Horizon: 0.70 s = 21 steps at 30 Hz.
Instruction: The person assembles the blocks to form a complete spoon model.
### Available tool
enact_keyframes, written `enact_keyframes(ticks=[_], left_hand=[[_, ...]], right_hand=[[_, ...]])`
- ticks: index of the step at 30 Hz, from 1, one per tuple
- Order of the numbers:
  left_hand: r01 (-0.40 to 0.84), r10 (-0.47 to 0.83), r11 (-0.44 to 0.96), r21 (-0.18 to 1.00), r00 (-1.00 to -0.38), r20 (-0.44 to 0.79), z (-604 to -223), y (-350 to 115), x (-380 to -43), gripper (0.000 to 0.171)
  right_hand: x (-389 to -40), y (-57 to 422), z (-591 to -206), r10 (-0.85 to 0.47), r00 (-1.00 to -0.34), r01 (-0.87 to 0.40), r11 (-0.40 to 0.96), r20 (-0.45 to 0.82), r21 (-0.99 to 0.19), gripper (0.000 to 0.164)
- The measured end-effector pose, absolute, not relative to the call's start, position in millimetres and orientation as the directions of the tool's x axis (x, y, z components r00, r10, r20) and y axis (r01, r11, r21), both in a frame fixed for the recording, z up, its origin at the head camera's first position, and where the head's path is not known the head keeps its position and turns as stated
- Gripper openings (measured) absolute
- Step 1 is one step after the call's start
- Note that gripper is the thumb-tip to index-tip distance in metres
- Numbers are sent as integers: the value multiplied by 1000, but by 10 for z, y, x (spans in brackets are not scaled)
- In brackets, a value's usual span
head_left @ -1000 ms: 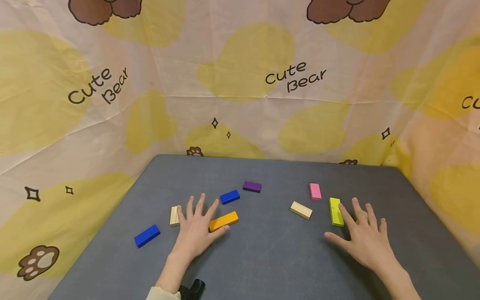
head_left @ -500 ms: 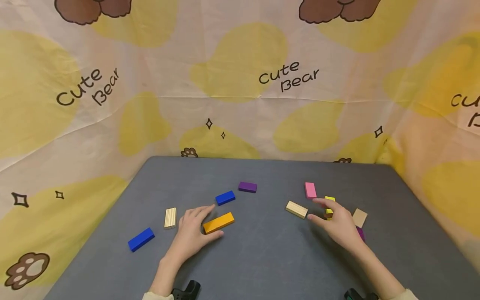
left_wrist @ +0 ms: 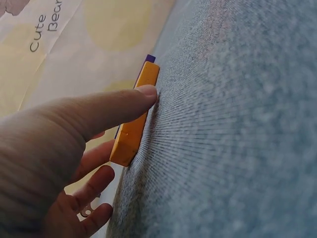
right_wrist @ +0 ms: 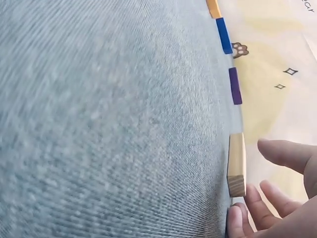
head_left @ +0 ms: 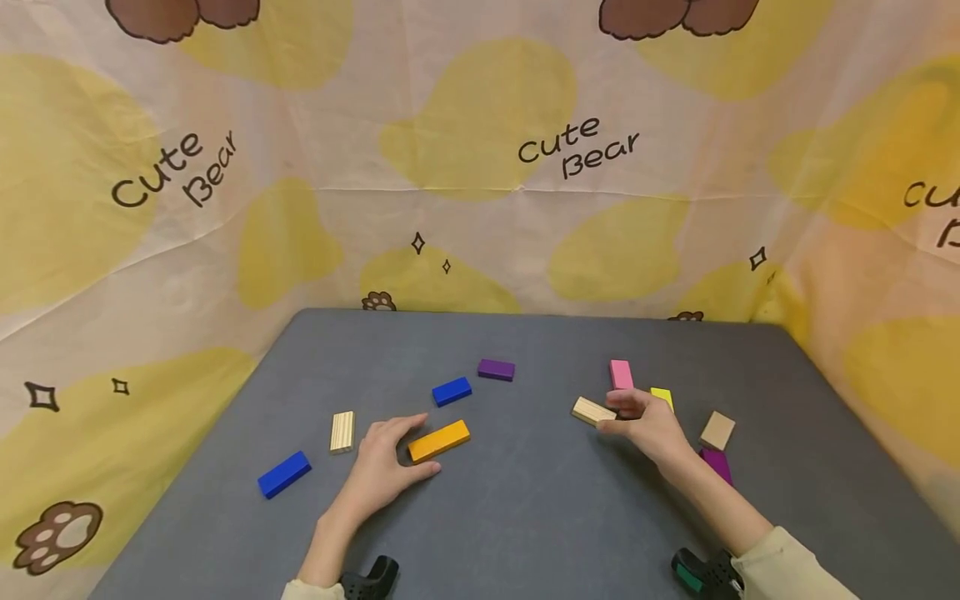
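Note:
An orange block (head_left: 439, 442) lies on the grey table, with my left hand (head_left: 381, 468) arched around its left end. The left thumb and fingers are spread apart; in the left wrist view the thumb passes in front of the orange block (left_wrist: 130, 141). A pale wooden block (head_left: 591, 410) lies at centre right. My right hand (head_left: 651, 429) is at its right end, thumb on the near side and fingers on the far side. In the right wrist view, a gap shows between the right thumb and the wooden block (right_wrist: 237, 156).
Beyond the right hand are a pink block (head_left: 620, 374) and a partly covered yellow block (head_left: 663, 398). A tan block (head_left: 717, 431) and a magenta block (head_left: 716, 466) lie right. Blue blocks (head_left: 452, 392) (head_left: 284, 475), a purple block (head_left: 497, 370) and another wooden block (head_left: 342, 432) lie left.
My right hand has moved left from beside the yellow block to the wooden block, its fingers drawing closer together. My left hand has shifted from over the orange block's end to around it.

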<state>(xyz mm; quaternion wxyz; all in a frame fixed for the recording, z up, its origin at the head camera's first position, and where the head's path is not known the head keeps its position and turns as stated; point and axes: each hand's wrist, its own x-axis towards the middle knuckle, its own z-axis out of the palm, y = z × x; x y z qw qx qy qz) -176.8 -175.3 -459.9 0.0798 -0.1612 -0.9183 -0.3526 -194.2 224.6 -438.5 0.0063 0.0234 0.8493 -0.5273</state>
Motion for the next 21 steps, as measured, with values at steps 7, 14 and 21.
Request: enact_keyframes(ticks=[7, 14, 21], left_hand=[[325, 215, 703, 633, -945, 246, -4573, -1744, -1751, 62], [311, 193, 709, 632, -949, 250, -4569, -1728, -1761, 55], [273, 165, 709, 650, -961, 223, -4577, -1735, -1752, 53]], right_hand=[[-1960, 2216, -4428, 67, -993, 121, 424, -102, -897, 51], [-1983, 2232, -4464, 104, -986, 159, 385, -128, -909, 50], [-2012, 2229, -4470, 115, -982, 179, 335, -148, -925, 49]])
